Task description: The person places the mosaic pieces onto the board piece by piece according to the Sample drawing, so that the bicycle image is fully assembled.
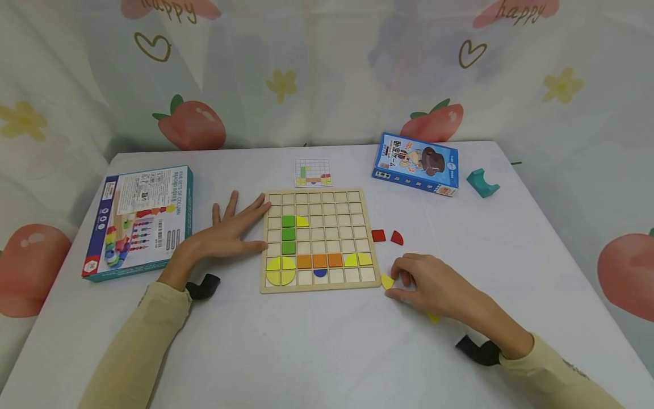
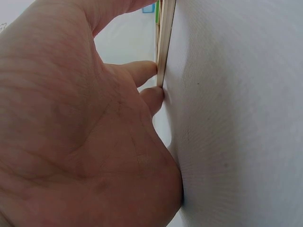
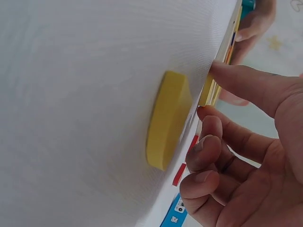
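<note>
A wooden grid board (image 1: 317, 289) lies on the white table. My left hand (image 1: 230, 230) rests beside it with fingers spread, fingertips touching its left edge. Off the board's lower right corner, my right hand (image 1: 434, 284) pinches a yellow quarter-circle tile (image 1: 386, 282) between thumb and index finger. Another yellow tile (image 3: 168, 120) lies under that hand in the right wrist view. The board holds green squares (image 1: 288, 234), orange squares (image 1: 319, 261), a blue half-circle (image 1: 320, 272) and several yellow quarter-circles (image 1: 281, 271). Right of the board lie a red square (image 1: 378, 235) and a red quarter-circle (image 1: 397, 237).
Behind the board lies a small pattern card (image 1: 313, 172). A boxed set (image 1: 140, 221) is at the left, a blue box (image 1: 416, 163) at the back right. Near that stands a teal curved piece (image 1: 482, 183). A printed curtain (image 1: 332, 74) hangs behind the table.
</note>
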`<state>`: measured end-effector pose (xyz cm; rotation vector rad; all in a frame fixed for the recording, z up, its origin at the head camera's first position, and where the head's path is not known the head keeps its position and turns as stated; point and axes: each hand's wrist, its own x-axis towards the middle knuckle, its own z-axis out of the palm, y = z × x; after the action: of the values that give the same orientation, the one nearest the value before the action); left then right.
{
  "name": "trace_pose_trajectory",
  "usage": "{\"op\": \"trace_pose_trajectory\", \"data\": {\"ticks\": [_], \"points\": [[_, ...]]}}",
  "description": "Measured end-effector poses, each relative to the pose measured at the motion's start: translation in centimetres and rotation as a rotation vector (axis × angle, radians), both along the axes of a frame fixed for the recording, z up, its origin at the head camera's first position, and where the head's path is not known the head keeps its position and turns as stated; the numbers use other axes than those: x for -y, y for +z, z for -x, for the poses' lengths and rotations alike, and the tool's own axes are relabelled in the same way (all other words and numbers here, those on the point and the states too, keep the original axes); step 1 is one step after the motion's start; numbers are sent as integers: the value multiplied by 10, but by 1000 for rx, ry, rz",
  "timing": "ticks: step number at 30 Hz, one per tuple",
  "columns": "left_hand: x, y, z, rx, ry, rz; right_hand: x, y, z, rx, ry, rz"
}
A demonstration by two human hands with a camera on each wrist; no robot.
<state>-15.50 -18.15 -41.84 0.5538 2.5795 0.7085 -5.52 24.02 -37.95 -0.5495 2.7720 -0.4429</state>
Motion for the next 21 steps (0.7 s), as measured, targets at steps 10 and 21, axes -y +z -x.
{"op": "trace_pose_trajectory", "data": {"ticks": [10, 21], "points": [[0, 0, 0, -2, 0, 0, -1, 1, -1, 22, -8, 9], [0, 1, 0, 5, 0, -1, -4, 3, -3, 23, -10, 31]]}}
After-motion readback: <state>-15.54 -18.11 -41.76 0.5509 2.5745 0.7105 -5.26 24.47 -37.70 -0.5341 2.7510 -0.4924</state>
